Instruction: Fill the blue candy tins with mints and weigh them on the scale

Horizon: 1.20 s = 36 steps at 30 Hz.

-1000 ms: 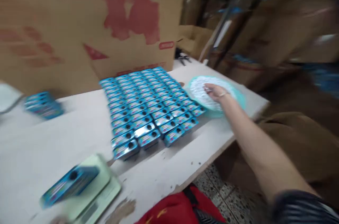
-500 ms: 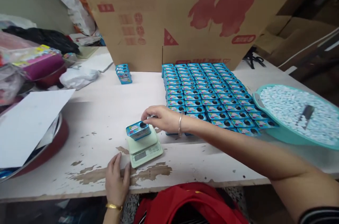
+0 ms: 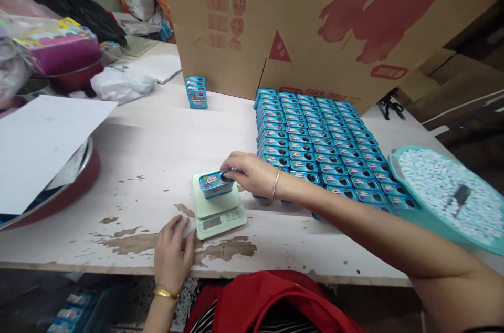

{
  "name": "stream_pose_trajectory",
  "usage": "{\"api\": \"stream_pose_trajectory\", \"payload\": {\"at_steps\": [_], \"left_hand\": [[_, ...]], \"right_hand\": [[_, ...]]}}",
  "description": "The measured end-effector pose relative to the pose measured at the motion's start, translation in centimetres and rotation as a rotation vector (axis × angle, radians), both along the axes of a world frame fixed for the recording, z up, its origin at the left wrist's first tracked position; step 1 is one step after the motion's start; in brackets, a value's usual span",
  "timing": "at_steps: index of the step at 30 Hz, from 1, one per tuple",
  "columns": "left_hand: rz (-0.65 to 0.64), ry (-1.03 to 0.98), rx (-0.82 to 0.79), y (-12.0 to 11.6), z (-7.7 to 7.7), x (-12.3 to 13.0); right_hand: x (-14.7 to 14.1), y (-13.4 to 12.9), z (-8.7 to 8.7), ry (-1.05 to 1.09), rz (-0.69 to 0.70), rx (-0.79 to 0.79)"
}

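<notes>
A blue tin (image 3: 214, 185) with a dark round hole in its top sits on the pale green scale (image 3: 222, 209). My right hand (image 3: 252, 173) is at the tin's right end, fingertips pinched together over the hole; whatever they hold is too small to make out. My left hand (image 3: 172, 254) rests on the worn table edge, left of the scale, with its fingers apart and nothing in it. Many matching tins (image 3: 315, 146) stand in tight rows to the right of the scale.
A green basin (image 3: 397, 165) of small pale pieces with a dark scoop (image 3: 461, 195) stands at the right. A large carton (image 3: 236, 70) closes off the back, with a few tins (image 3: 196, 96) before it. At the left, paper covers a red bowl (image 3: 84, 183).
The camera view has tilted and shifted. My right hand stays at the tin on the scale, and my left hand still rests on the table edge.
</notes>
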<state>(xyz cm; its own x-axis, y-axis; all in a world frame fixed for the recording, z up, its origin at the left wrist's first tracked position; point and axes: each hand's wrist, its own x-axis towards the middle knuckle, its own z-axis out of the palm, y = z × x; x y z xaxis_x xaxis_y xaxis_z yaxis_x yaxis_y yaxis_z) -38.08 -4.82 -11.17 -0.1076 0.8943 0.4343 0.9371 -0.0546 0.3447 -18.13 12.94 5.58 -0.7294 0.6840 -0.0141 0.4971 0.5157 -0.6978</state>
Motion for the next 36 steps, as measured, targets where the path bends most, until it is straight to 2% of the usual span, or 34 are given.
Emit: {"api": "stream_pose_trajectory", "payload": {"at_steps": [2, 7, 9, 11, 15, 18, 22, 28, 32, 36], "left_hand": [[-0.001, -0.006, -0.004, 0.0, 0.0, 0.1], [0.01, -0.073, 0.015, -0.3, 0.0, 0.3], [0.022, -0.107, 0.027, -0.4, 0.0, 0.5], [0.029, -0.131, 0.026, -0.4, 0.0, 0.6], [0.037, -0.154, -0.004, -0.3, 0.0, 0.7], [0.034, -0.146, -0.011, -0.3, 0.0, 0.7], [0.028, -0.124, -0.015, -0.3, -0.1, 0.7], [0.03, -0.118, -0.016, -0.1, -0.1, 0.7], [0.035, -0.129, -0.037, -0.1, -0.1, 0.7], [0.044, -0.128, -0.044, -0.1, -0.1, 0.6]], "right_hand": [[0.4, -0.1, 0.0, 0.089, -0.078, -0.152], [3.3, -0.3, -0.3, 0.483, -0.385, -0.862], [4.7, -0.6, -0.5, 0.587, -0.482, -1.001], [6.0, -0.9, -0.8, 0.606, -0.531, -1.05], [7.2, -1.5, -1.4, 0.551, -0.524, -1.019], [6.6, -1.6, -1.6, 0.476, -0.47, -0.955], [4.4, -1.3, -1.1, 0.358, -0.362, -0.741], [1.3, -0.7, -0.2, 0.117, -0.205, -0.321], [0.5, -0.6, -0.3, 0.041, -0.129, -0.169], [0.2, -0.4, -0.4, -0.126, -0.069, -0.035]]}}
